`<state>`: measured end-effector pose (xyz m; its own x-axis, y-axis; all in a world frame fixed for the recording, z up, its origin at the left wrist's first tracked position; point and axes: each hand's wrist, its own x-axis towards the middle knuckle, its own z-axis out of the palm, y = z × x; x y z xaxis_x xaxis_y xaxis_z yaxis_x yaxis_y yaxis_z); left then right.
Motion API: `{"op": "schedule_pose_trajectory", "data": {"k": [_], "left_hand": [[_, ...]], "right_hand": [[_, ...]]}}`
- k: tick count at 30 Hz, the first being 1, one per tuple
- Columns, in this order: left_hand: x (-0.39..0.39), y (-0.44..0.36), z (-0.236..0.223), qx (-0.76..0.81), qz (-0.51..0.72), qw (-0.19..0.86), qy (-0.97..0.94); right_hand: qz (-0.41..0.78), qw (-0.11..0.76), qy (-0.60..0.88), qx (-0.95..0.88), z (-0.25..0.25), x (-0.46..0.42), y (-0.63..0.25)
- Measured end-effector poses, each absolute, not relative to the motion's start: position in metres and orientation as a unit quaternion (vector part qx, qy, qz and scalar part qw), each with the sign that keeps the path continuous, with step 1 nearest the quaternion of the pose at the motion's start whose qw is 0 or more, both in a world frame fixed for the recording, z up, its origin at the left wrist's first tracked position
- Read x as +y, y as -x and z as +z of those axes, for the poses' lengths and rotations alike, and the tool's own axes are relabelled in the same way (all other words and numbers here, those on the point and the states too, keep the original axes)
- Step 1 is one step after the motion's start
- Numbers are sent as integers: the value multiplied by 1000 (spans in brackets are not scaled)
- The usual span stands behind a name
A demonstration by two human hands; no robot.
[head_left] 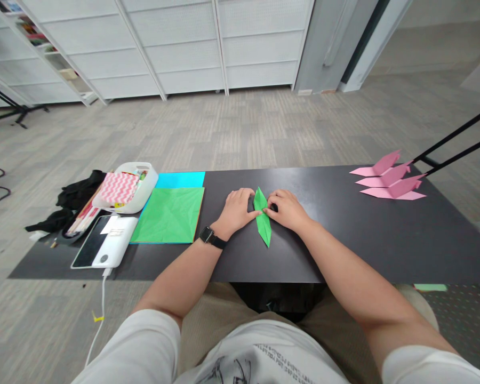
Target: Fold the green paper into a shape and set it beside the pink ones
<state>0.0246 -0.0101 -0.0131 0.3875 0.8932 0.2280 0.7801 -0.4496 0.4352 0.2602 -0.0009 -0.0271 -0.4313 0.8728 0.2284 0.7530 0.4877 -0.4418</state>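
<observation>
A narrow green folded paper piece [263, 221], pointed at both ends, lies on the black table [344, 234] in front of me. My left hand [237, 209] rests on its left side, fingers curled and pressing the paper's edge. My right hand [288, 209] sits on its right side, fingertips pinched against the paper's middle. A black watch [211, 237] is on my left wrist. Both hands meet at the paper's centre.
A stack of green and blue paper sheets [171, 213] lies left of my hands. Further left are a white tray [130, 188] with patterned paper, a white device with a cable [106, 241] and black cloth [78, 194]. Three pink folded pieces [390, 182] sit far right.
</observation>
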Motion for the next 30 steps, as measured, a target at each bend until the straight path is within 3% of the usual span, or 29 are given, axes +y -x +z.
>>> {"op": "schedule_pose_trajectory", "data": {"k": [18,30], "left_hand": [[-17,-23,0,488,164,143,-846],[-13,-22,-4,473,191,159,-845]], "right_hand": [[128,220,472,-844,-31,-1,-266],[121,223,470,-846,-37,2,-266]]}}
